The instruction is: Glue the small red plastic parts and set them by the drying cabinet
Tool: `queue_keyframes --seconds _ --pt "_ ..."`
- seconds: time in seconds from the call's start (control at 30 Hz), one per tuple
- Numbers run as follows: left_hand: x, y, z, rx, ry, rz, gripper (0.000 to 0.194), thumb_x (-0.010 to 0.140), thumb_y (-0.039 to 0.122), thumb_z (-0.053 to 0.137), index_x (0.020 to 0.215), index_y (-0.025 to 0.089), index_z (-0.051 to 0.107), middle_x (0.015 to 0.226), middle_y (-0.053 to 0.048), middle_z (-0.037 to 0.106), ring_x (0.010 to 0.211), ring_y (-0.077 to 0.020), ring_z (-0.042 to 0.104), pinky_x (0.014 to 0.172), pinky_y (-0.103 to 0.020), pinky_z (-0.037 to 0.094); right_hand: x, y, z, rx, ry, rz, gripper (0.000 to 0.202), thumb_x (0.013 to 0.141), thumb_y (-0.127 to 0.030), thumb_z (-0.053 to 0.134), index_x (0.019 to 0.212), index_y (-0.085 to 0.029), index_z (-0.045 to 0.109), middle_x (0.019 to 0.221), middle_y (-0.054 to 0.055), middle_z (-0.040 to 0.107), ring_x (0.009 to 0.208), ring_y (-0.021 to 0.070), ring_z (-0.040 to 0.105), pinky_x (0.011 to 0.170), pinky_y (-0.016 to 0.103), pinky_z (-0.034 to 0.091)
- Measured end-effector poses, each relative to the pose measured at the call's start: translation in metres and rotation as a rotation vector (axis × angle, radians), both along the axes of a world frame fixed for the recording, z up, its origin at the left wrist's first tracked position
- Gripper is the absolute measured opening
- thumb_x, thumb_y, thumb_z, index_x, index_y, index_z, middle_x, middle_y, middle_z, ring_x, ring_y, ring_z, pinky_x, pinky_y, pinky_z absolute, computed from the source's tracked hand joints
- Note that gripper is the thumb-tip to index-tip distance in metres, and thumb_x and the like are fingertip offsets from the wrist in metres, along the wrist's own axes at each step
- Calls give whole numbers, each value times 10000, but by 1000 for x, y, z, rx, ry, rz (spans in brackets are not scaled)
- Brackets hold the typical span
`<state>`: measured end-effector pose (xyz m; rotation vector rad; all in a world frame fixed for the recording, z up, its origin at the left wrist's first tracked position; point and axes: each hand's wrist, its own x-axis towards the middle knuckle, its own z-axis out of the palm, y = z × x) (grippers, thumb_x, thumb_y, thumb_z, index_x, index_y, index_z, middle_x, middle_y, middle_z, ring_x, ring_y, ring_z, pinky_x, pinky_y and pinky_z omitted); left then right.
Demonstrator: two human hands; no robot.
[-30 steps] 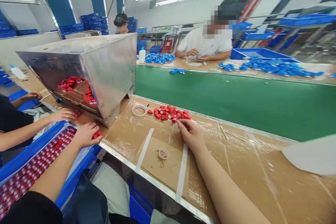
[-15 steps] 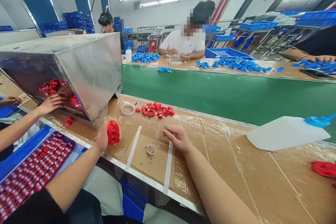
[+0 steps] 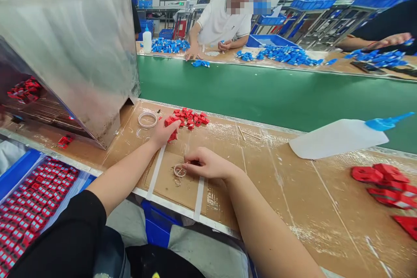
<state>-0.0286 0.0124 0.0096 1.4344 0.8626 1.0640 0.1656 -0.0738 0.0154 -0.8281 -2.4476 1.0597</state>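
Holding red pieces, left hand; shirt mark illegible.

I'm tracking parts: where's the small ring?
Head view, just left of centre: the small ring is on cardboard between white strips, beside the right hand.

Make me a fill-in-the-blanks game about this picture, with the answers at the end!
The pieces in the left hand are coloured ____.
The cardboard by the right hand bears ____ white tape strips.
The nearer bottle has a ____ tip.
The long belt is coloured ____.

Missing words: red; two; blue; green.
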Motion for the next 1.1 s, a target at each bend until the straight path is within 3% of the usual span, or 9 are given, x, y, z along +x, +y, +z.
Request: queue_keyframes --seconds 0.1,0.2,0.43,0.83,0.93,1.1 --pt "-4 -4 -5 248 189 10 317 889 471 657 932 162 603 700 7 587 588 -105 551 607 -236 443 -4 -2 -1 27 43 2 494 1070 -456 501 673 -173 428 595 -35 394 535 123 332 540 273 231" --pt "-7 -4 -3 363 267 18 256 911 409 629 888 155 603 702 16 572 630 -100 510 648 -231 411 -6 -3 -2 36 111 -7 478 1068 -401 501 664 -178 377 601 -33 383 536 123 327 548 279 227" --pt "-3 -4 -3 505 411 -7 234 917 391 616 927 158 596 741 8 585 656 -110 516 653 -231 379 -6 -4 7 74 245 -53 491 1052 -355 483 638 -193 273 577 -39 289 499 121 275 530 293 197" --pt "-4 -6 -3 541 494 -100 232 936 411 595 965 183 570 763 5 583 663 -122 521 657 -247 391 -5 0 6 47 312 -9 493 1018 -342 509 613 -197 269 565 -45 260 498 122 259 531 294 202" --pt "-5 -6 -2 576 557 -124 229 932 412 600 986 190 579 791 1 608 691 -130 549 668 -253 394 0 2 6 97 516 -163 505 1004 -350 539 594 -198 287 561 -43 252 488 120 239 523 297 183" --pt "-6 -8 0 627 682 -189 185 918 388 612 985 218 580 796 16 626 701 -139 569 662 -261 380 3 3 3 259 792 -620 464 1001 -325 570 584 -188 418 552 -24 381 497 134 331 537 286 241"
